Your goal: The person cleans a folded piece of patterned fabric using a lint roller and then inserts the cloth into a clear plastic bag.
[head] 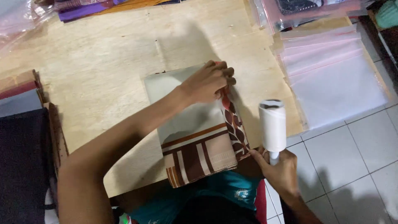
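A folded cloth, pale with brown and red stripes and a leaf pattern along one edge, lies on a wooden board. My left hand reaches across and pinches the cloth's far right edge, fingers closed on the fabric. My right hand grips the handle of a white lint roller, held upright beside the cloth's right edge, off the board's near corner. The roller does not touch the cloth.
A stack of clear and pinkish plastic bags lies fanned out at the right. More bagged goods sit at the top right. Folded fabrics are piled at the left, purple cloth at the top. White floor tiles show lower right.
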